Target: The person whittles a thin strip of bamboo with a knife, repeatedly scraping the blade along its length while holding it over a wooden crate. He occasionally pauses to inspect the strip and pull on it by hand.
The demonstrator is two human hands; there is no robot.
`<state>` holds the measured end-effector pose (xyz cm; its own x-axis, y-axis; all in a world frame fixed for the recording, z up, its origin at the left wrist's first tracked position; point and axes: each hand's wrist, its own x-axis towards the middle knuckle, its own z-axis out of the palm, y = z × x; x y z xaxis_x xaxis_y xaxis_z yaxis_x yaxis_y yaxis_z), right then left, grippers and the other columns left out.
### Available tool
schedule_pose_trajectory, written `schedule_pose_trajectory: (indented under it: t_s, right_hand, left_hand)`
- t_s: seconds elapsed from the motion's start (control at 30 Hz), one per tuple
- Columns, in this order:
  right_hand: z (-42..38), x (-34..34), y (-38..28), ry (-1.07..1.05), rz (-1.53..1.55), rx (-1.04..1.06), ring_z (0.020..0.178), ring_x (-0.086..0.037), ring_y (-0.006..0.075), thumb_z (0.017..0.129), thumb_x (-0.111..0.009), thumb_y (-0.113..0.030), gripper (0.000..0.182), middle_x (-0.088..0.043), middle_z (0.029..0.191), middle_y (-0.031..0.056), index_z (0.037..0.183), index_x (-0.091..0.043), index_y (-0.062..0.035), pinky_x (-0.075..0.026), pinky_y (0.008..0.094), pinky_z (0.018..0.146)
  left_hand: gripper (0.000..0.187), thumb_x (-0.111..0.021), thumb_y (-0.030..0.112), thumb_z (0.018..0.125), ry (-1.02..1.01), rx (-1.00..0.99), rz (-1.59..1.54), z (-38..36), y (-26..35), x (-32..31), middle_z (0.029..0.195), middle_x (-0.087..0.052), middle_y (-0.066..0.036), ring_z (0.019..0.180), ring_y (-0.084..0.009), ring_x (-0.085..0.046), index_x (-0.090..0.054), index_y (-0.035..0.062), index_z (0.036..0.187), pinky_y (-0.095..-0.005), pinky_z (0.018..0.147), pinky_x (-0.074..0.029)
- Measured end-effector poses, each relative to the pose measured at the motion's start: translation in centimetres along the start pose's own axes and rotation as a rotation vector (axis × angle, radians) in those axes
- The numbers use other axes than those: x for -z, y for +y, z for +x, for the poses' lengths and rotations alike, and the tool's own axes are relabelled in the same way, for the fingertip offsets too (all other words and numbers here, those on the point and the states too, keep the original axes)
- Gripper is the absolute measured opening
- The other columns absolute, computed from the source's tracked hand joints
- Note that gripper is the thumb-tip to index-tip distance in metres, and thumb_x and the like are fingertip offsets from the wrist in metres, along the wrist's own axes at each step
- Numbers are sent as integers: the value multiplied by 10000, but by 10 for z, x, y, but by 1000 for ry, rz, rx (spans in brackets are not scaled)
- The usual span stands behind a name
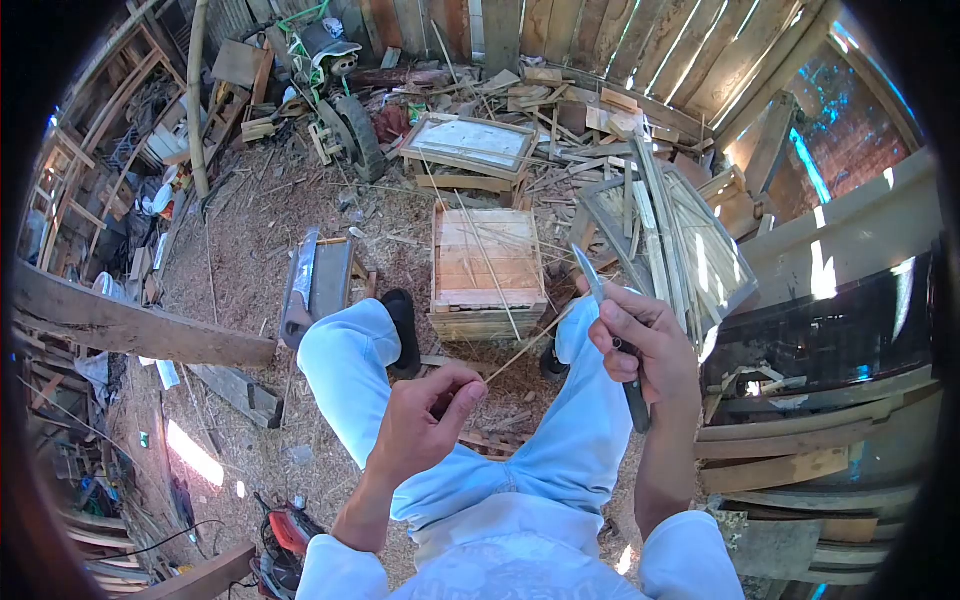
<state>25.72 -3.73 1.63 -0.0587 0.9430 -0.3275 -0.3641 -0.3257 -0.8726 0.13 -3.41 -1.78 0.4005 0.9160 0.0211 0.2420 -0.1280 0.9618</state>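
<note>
Your right hand (pixel 645 350) grips a knife (pixel 600 300), blade up; your left hand (pixel 425 420) pinches a thin bamboo strip (pixel 530 345) above your knees. Ahead on the ground sits a wooden crate (pixel 487 270), with stacked slats (pixel 670 240) to its right.

No text, label, brand, number or sign can be read anywhere in the head view. No lettering is shown on the knife (pixel 600 300), on the thin stick (pixel 520 350), on the wooden crate (pixel 488 262) or on the pale trousers (pixel 350 370). The red tool (pixel 290 530) on the ground is seen too small and too blurred for any marking to be made out.
</note>
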Motion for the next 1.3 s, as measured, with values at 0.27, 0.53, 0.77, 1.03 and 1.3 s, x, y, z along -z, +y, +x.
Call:
schedule_pose_trajectory:
  t_s: [0.27,0.53,0.77,1.03,1.3]
  right_hand:
    - [12,34,-12,197,288,255,437,-385,28,925,-553,-153,297,-543,672,12,1194,-568,-29,-257,169,363]
    - [14,-38,24,55,-22,130,440,-369,28,963,-495,-185,319,-552,659,24,1246,-533,-42,-278,179,386]
    - [22,-72,37,13,-41,161,434,-354,16,969,-482,-172,337,-588,677,42,1272,-501,-26,-272,174,380]
    - [32,-58,28,301,-559,507,536,-446,49,929,-530,-113,170,-651,698,15,963,-642,11,-356,237,485]
    - [28,-39,4,399,-832,646,503,-519,151,914,-540,-110,142,-628,666,81,909,-637,-7,-393,284,488]
  left_hand:
    - [118,-582,99,906,-12,34,-53,1,-2,14,627,-554,-15,522,-52,-449,-606,-16,907,-223,444,-339]
    - [90,-561,88,922,175,45,-478,61,17,18,699,-555,-11,589,-75,-532,-552,6,959,-206,540,-443]
    - [86,-564,67,915,318,-337,-351,93,33,19,850,-587,-32,759,-87,-591,-552,13,981,-215,709,-468]
    - [86,-510,68,933,412,-314,-554,59,22,27,824,-616,-84,731,-127,-612,-550,13,986,-246,608,-476]
    - [109,-534,125,930,653,-318,-569,34,6,87,812,-569,-47,671,-130,-540,-546,33,988,-271,592,-447]
